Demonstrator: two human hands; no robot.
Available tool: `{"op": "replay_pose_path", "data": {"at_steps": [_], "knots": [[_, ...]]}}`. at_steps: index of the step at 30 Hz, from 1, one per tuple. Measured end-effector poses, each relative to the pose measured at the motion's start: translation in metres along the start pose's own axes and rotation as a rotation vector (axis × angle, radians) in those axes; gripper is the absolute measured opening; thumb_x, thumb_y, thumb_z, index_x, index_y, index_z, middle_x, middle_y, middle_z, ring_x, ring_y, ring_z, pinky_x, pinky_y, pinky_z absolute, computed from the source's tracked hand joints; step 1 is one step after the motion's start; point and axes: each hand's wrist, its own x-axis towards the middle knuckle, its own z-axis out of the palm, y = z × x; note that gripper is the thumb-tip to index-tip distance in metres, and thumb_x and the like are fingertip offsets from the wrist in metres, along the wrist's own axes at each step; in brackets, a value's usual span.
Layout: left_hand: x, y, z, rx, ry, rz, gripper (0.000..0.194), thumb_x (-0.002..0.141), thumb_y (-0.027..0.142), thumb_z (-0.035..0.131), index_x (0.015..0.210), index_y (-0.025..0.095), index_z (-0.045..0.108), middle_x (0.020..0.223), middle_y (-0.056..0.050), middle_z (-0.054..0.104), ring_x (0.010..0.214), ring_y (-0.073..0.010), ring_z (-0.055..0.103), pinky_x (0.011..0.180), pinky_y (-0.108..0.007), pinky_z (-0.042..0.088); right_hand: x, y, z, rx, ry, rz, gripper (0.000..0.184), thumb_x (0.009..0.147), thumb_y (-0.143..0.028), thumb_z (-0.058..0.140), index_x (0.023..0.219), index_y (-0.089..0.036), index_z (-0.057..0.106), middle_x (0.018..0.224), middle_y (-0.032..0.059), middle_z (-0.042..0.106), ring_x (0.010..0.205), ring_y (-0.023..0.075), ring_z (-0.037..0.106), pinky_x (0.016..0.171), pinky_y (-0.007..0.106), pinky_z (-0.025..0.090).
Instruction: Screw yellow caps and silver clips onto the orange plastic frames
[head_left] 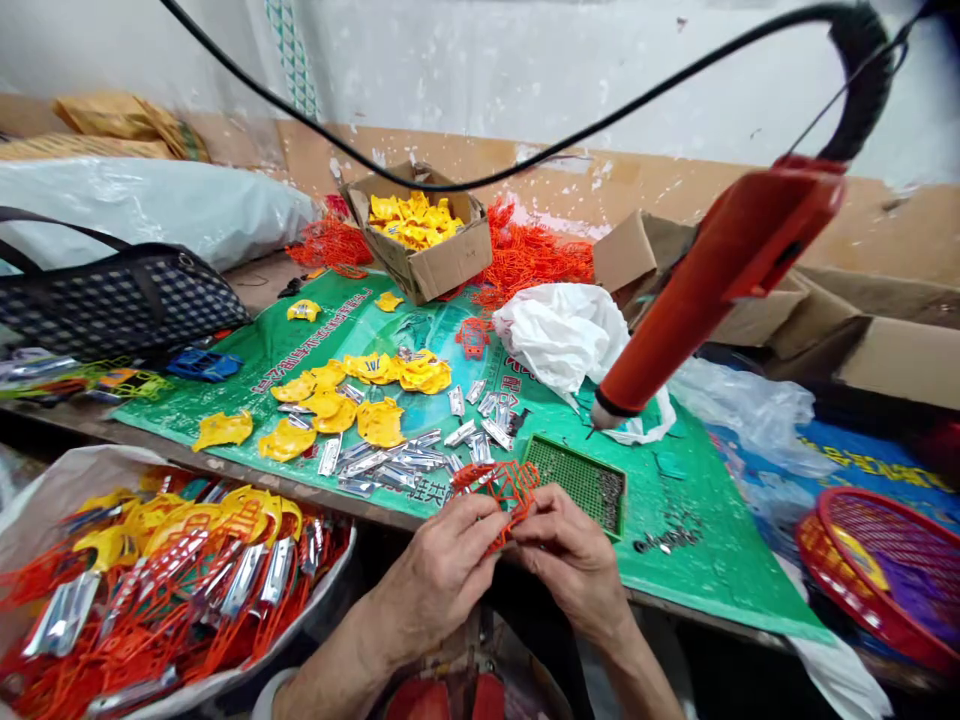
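Both my hands meet at the table's front edge, around one red plastic frame (517, 490) with thin openwork bars. My left hand (457, 550) pinches its left side, and my right hand (574, 560) has its fingers closed on the right side. Just beyond lie silver metal clips (397, 465) in a loose pile. Yellow plastic pieces (330, 405) are spread behind them. To the right of the frame sits a green tray (544, 455) with small dark screws (611, 495) in it. A red electric screwdriver (720, 280) hangs tip down above the tray.
A lined container (330, 600) of red, yellow and silver assemblies stands at lower left. At the back are a cardboard box (450, 262) of yellow pieces, heaped red frames (532, 255) and a white plastic bag (562, 330). A red basket (817, 590) sits at right. Loose screws (667, 540) lie on the green sheet.
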Motion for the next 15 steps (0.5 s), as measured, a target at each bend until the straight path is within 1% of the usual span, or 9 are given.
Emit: {"op": "replay_pose_path", "data": {"at_steps": [2,5,9,12,13,15], "knots": [[-0.001,0.001,0.002,0.043,0.002,0.023,0.041,0.088,0.003,0.044,0.123,0.018,0.059,0.108,-0.013,0.064,0.103,-0.0227,0.060,0.092,-0.034,0.049,-0.005,0.000,0.002,-0.086,0.053,-0.083,0.017,0.081,-0.010,0.067,0.086,-0.026,0.070,0.083,0.0024,0.063,0.078,0.0150,0.062,0.066,0.026,0.052],[-0.003,0.002,0.003,0.072,-0.005,0.042,0.043,0.087,0.002,0.042,0.123,0.019,0.060,0.107,-0.013,0.066,0.101,-0.0235,0.061,0.091,-0.037,0.050,-0.011,-0.001,0.005,-0.159,0.068,-0.150,0.023,0.081,-0.005,0.063,0.089,-0.027,0.067,0.085,0.0031,0.062,0.077,0.0150,0.064,0.064,0.026,0.054],[-0.005,0.004,0.002,0.084,-0.004,0.057,0.041,0.087,0.003,0.043,0.119,0.019,0.063,0.105,-0.012,0.067,0.099,-0.0242,0.062,0.090,-0.038,0.050,-0.018,-0.006,0.009,-0.234,0.098,-0.197,0.036,0.082,-0.002,0.062,0.103,-0.030,0.064,0.087,0.0033,0.063,0.077,0.0151,0.064,0.064,0.025,0.055],[-0.005,0.005,0.001,0.077,-0.003,0.080,0.039,0.087,0.003,0.042,0.115,0.017,0.064,0.102,-0.012,0.067,0.097,-0.0245,0.061,0.089,-0.038,0.050,-0.022,-0.009,0.012,-0.259,0.110,-0.225,0.042,0.083,-0.001,0.058,0.112,-0.031,0.064,0.092,0.0049,0.063,0.079,0.0149,0.064,0.065,0.025,0.055],[-0.005,0.006,0.000,0.075,-0.002,0.088,0.038,0.087,0.002,0.041,0.114,0.016,0.064,0.101,-0.013,0.067,0.096,-0.0245,0.061,0.089,-0.038,0.050,-0.023,-0.010,0.013,-0.261,0.113,-0.228,0.042,0.083,0.000,0.058,0.111,-0.030,0.065,0.092,0.0050,0.062,0.078,0.0146,0.064,0.064,0.024,0.054],[-0.005,0.005,0.000,0.076,-0.016,0.092,0.035,0.087,0.003,0.041,0.112,0.015,0.063,0.101,-0.014,0.066,0.094,-0.0243,0.060,0.087,-0.037,0.050,-0.024,-0.011,0.013,-0.262,0.106,-0.214,0.036,0.082,-0.001,0.058,0.103,-0.029,0.068,0.089,0.0043,0.061,0.074,0.0139,0.062,0.060,0.024,0.053]]}}
